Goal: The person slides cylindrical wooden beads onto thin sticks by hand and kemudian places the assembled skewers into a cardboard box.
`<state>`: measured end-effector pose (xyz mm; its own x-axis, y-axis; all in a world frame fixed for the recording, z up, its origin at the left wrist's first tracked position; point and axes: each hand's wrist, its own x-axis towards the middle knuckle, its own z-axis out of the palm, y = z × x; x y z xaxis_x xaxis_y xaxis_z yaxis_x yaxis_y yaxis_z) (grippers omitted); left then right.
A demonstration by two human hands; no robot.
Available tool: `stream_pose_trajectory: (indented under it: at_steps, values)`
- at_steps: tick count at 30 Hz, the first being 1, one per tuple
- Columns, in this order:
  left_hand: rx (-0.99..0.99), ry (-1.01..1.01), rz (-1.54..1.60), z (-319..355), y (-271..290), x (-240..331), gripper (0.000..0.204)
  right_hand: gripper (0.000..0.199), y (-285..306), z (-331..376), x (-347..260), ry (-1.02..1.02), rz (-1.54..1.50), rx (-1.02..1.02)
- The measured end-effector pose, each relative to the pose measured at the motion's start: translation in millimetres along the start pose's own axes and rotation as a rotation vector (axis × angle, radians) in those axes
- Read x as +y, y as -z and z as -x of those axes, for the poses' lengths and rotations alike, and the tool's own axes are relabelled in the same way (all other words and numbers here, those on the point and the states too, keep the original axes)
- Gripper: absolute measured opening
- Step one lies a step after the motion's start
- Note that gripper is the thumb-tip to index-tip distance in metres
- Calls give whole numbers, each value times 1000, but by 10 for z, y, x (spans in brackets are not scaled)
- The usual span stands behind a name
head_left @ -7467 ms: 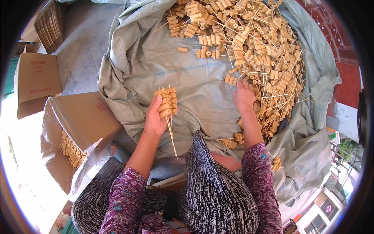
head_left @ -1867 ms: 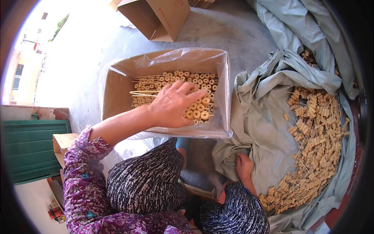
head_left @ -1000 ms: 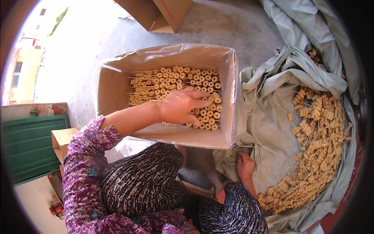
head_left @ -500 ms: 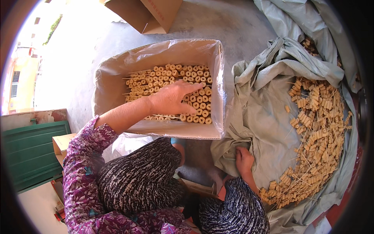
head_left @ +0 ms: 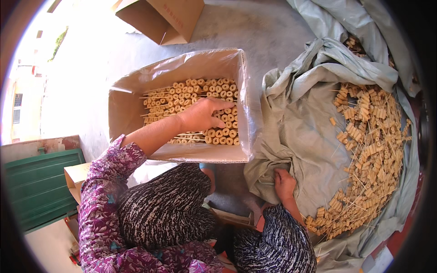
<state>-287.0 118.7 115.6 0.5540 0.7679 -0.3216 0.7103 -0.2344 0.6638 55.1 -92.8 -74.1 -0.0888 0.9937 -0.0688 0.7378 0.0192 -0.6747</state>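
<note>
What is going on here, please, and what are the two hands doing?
A person's left hand reaches into a plastic-lined cardboard box, thumb and forefinger apart over rows of skewered, ring-shaped tan pieces. The right hand is at the edge of a grey-green sheet; whether it grips the cloth is unclear. A jumbled pile of similar skewers lies on that sheet.
</note>
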Motion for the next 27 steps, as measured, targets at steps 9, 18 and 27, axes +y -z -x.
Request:
stream_pose_trajectory:
  at_steps: [9, 18, 27]
  values:
    - [-117, -130, -335, 241, -182, -613, 41, 17, -99, -77, 91, -55, 54, -66]
    - [-96, 45, -139, 145, -96, -432, 42, 20, 45, -6, 54, -280, -360, -28]
    - [517, -82, -23, 117, 329, 478, 47, 15, 1496, 340, 640, -190, 481, 170]
